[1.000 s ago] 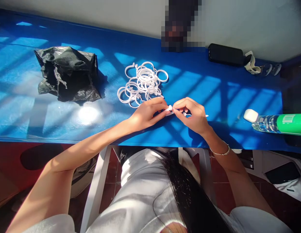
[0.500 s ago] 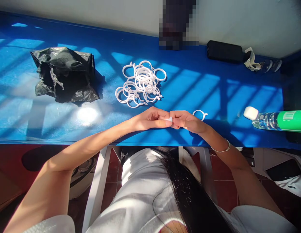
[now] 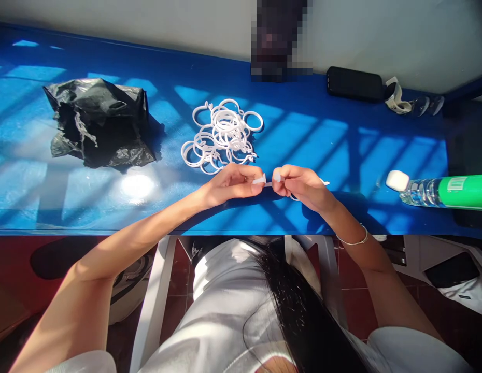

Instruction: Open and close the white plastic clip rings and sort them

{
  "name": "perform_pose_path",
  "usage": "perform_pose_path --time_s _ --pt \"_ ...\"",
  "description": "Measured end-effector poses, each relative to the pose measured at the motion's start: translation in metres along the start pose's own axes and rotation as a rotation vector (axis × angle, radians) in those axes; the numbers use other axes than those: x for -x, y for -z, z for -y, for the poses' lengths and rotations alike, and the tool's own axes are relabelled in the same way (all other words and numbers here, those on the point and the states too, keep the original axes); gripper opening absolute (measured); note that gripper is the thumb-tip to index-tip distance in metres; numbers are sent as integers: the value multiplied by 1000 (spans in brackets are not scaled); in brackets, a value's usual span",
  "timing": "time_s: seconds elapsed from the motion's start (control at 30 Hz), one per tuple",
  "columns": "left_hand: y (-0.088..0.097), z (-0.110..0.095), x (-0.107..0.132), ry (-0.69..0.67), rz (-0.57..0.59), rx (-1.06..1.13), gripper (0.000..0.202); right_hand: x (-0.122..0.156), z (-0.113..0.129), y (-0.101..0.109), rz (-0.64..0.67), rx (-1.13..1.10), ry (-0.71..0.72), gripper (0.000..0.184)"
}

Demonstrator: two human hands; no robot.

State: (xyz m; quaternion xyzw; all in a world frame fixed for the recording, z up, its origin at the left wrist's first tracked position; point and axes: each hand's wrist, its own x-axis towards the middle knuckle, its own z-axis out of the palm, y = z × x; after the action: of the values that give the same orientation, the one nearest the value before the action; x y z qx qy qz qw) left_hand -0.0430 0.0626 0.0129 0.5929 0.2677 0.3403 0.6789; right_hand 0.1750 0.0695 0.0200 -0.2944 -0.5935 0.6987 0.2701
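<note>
white ring (image 3: 260,181) pinched at both ends, left hand (image 3: 231,186) and right hand (image 3: 303,187) fingers clenched on it, ring pile (image 3: 221,135) just beyond fingertips

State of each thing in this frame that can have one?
Ring, pinched between both hands.
Left hand, shut on ring.
Right hand, shut on ring.
Ring pile, tangled heap.
Bag, crumpled.
Bottle, on its side, capped.
</note>
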Motion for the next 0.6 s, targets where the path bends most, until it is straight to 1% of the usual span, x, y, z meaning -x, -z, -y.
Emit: perform_pose_path --time_s 0.03,0.1,0.13,0.17,0.2,0.23,0.27,0.33,0.4,0.47,0.53,0.6 --pt "3 -2 0 -44 -51 -108 43 1 3 3 -71 119 21 28" --pt "9 -6 0 -161 -161 -365 35 3 10 11 -227 376 78 27" --pt "13 -8 0 -228 -218 -501 31 5 14 16 -287 506 102 27" --pt "16 -9 0 -294 -270 -638 27 7 18 21 -317 629 117 27" --pt "19 -10 0 -350 -317 -770 24 9 22 27 -313 743 115 27" --pt "23 -10 0 -385 -359 -892 22 12 25 33 -267 839 82 27" --pt "26 -10 1 -398 -398 -1000 20 15 28 39 -201 914 32 29" --pt "33 -8 2 -363 -453 -1150 19 20 30 49 -71 1013 -82 30" --pt "39 -6 3 -295 -489 -1218 19 22 29 55 6 1071 -158 27" --pt "43 -2 4 -250 -509 -1257 20 22 25 58 44 1111 -190 22" --pt "46 1 4 -225 -519 -1287 20 20 21 57 75 1136 -196 20" --pt "48 3 4 -210 -519 -1305 21 16 19 54 79 1156 -169 19"
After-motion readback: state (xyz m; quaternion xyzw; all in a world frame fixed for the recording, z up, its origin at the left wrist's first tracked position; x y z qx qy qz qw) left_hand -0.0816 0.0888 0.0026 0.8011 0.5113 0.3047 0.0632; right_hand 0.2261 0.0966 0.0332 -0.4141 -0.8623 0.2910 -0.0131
